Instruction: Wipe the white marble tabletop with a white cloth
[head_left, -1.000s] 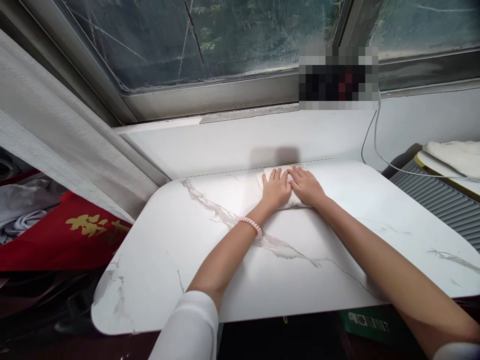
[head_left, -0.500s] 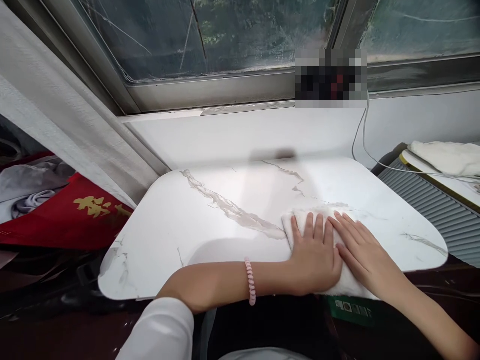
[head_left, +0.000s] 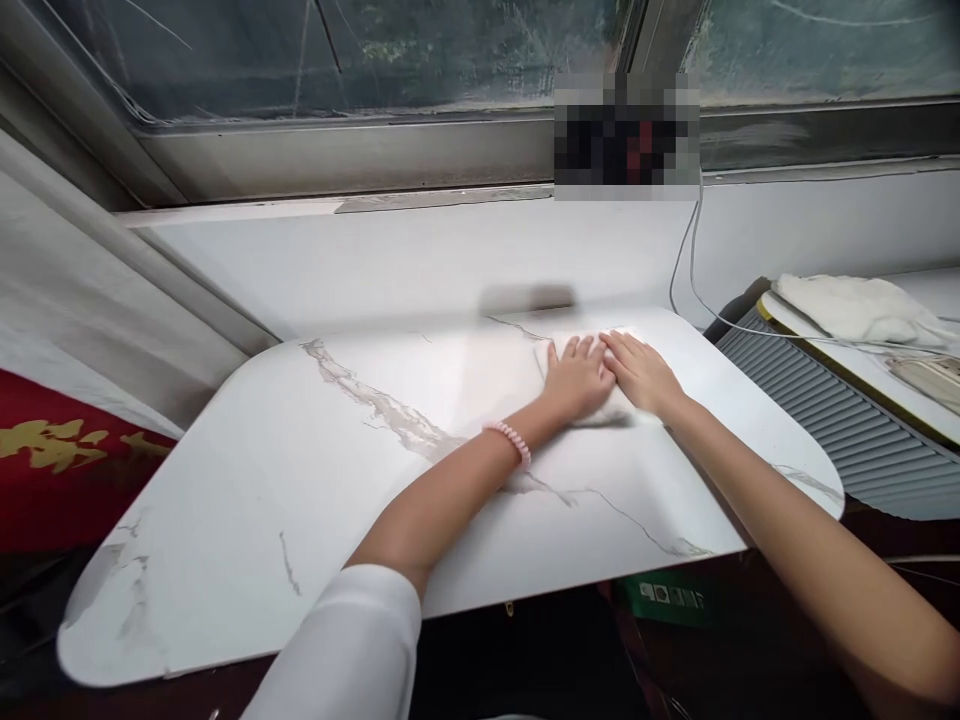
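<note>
A white cloth lies on the white, marble-patterned tabletop, near its back edge and right of the middle. My left hand rests flat on the cloth with its fingers stretched and somewhat spread. A pink bead bracelet circles that wrist. Beside it my right hand also presses down flat, fingers extended, close to or touching the left. Both hands cover most of the cloth, so only its edges show.
Behind the table stand a white wall and a window. A curtain and red fabric with gold marks are at left. At right, a white cable runs past a ribbed grey surface and a folded white cloth.
Both hands have slid the cloth away from the table's front edge toward its back edge. My arms now reach further out, and the camera view has shifted.
</note>
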